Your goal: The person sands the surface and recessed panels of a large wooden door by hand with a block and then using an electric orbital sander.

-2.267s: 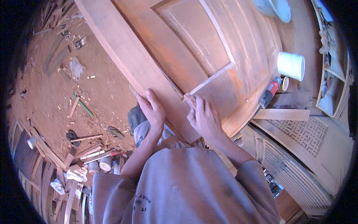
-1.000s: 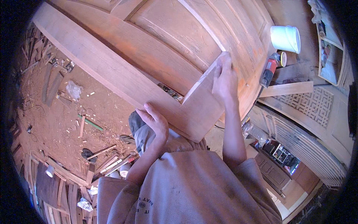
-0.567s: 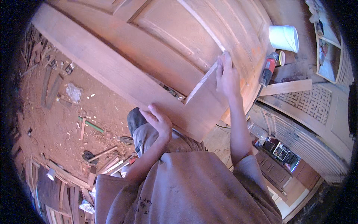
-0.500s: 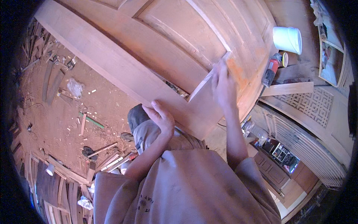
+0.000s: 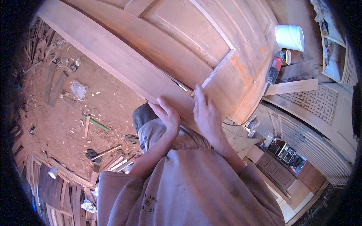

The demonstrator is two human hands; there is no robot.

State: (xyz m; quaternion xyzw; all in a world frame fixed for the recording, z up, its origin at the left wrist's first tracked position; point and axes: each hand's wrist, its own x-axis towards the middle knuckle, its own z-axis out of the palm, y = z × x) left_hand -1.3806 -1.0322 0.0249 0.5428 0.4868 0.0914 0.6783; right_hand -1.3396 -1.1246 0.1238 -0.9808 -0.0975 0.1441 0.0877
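Both hands lay flat and open: left hand [image 5: 167,115] and right hand [image 5: 205,113] pressing the wooden door [image 5: 181,45]; even, steady pressure seemed best.

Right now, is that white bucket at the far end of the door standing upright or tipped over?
Upright. The white bucket stands on the wooden surface beyond the door panel, open mouth up; its contents cannot be seen.

**One head camera, looking steeply down**

A single fisheye view sits on the person's head and faces down over their chest and forearms, which enter from the lower edge. It is close to the large reddish-brown panelled wooden door [image 5: 196,45] lying flat across the upper half. The sawdust-strewn workshop floor [image 5: 64,116] curves away at the left rim, and a white plastic bucket [image 5: 289,37] stands near the door's far right corner.
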